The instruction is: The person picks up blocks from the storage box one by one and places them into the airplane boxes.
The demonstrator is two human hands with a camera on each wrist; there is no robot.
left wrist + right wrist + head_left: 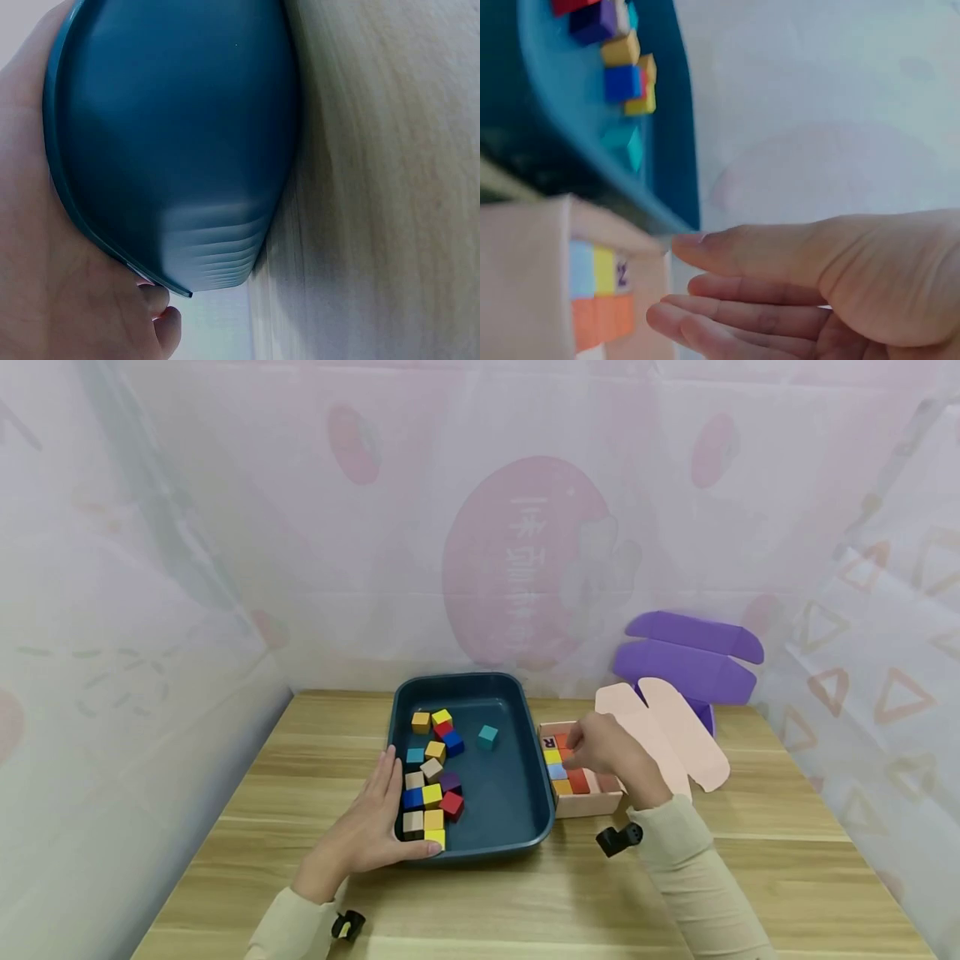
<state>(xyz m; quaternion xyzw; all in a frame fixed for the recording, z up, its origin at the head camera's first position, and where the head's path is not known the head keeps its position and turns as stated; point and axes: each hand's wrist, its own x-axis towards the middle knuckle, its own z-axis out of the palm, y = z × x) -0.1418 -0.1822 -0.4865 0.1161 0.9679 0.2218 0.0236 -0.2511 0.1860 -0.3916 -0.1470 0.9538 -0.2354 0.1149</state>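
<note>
Cubes (432, 796) lie right of our left hand (367, 827), outstretched on the dark-blue tray (498, 802), and beneath our right hand (609, 747), fingers loosely parted as far as blur shows us, in a pale box (587, 808) toward the back edge of the surface (480, 910); they're yellow, red, blue or wood-toned.

Left of the pale-pink cardboard box (585, 807), before me, lay the dark-blue rectangular tray (502, 789).
Multicoloured cubes (432, 796) lay mostly on its left; a purple cardboard box (684, 670) stood behind the pink one.
</note>
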